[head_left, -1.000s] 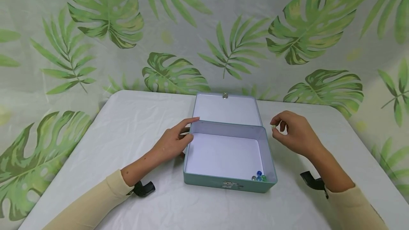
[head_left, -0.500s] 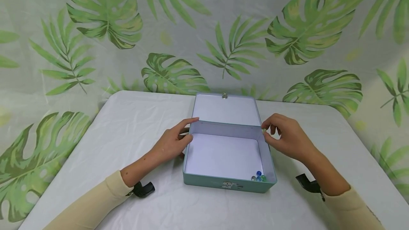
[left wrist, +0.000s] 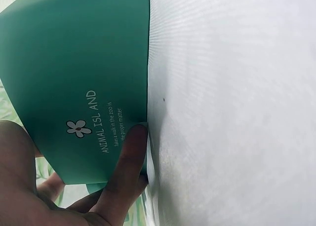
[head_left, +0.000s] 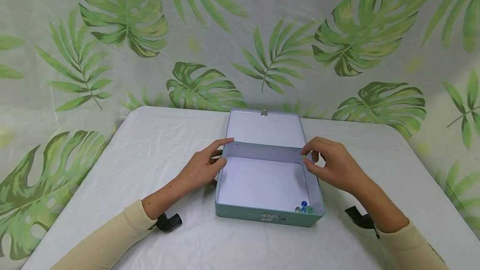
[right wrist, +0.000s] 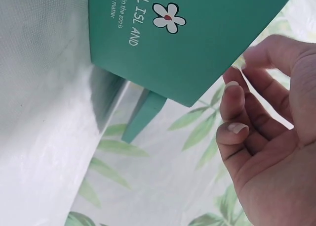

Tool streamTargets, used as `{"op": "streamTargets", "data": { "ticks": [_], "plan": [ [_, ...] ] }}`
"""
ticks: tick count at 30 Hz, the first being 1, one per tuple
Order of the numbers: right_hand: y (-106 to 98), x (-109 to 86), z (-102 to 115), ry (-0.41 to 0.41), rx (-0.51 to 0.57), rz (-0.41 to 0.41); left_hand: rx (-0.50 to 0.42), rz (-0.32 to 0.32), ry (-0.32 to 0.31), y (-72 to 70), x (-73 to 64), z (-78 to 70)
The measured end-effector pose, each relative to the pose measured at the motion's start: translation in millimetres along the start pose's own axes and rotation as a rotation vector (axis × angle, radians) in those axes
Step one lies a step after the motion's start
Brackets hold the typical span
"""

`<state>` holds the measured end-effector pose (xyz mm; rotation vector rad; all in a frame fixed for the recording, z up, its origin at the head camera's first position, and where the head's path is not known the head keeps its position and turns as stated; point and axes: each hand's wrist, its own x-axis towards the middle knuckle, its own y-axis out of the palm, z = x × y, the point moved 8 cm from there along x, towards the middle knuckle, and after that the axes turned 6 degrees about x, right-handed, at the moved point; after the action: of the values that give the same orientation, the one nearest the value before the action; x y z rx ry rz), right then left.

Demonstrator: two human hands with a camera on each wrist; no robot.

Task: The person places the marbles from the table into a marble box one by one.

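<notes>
A shallow green tin box (head_left: pixel 258 184) stands on the table with its hinged lid (head_left: pixel 266 128) laid back. Several blue, green and clear glass marbles (head_left: pixel 304 204) sit in its front right corner. My left hand (head_left: pixel 202 168) holds the box's left wall, thumb at the rim and other fingers along the outside. In the left wrist view those fingers (left wrist: pixel 126 171) lie against the printed side. Over the back right corner of the box, my right hand (head_left: pixel 333 163) pinches a small pale yellow-green marble (head_left: pixel 304 157) between thumb and index finger, its other fingers curled loosely.
A white cloth covers the table (head_left: pixel 168 130). Behind it hangs a leaf-patterned curtain (head_left: pixel 210 45). The lid reaches back toward the table's far edge, with a metal clasp (head_left: pixel 264 112) on its rim. Black wrist mounts (head_left: pixel 168 222) show below both wrists.
My right hand has moved left with the pale marble, from beside the box to over its back right corner. The left hand, box and other marbles have stayed put.
</notes>
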<state>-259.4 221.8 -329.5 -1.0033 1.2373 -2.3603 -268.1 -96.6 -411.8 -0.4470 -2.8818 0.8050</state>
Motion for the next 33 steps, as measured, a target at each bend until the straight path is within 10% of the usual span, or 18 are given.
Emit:
{"op": "streamTargets", "data": {
  "ticks": [12,33],
  "plan": [
    [-7,1.1,-4,-0.043,0.028,-0.090,0.012,-0.008,0.000,-2.5,-2.2,2.7],
    [-36,-35.9,-48,0.125,-0.091,-0.278,0.001,0.024,0.011,1.0,1.4,-1.9]
  ]
}}
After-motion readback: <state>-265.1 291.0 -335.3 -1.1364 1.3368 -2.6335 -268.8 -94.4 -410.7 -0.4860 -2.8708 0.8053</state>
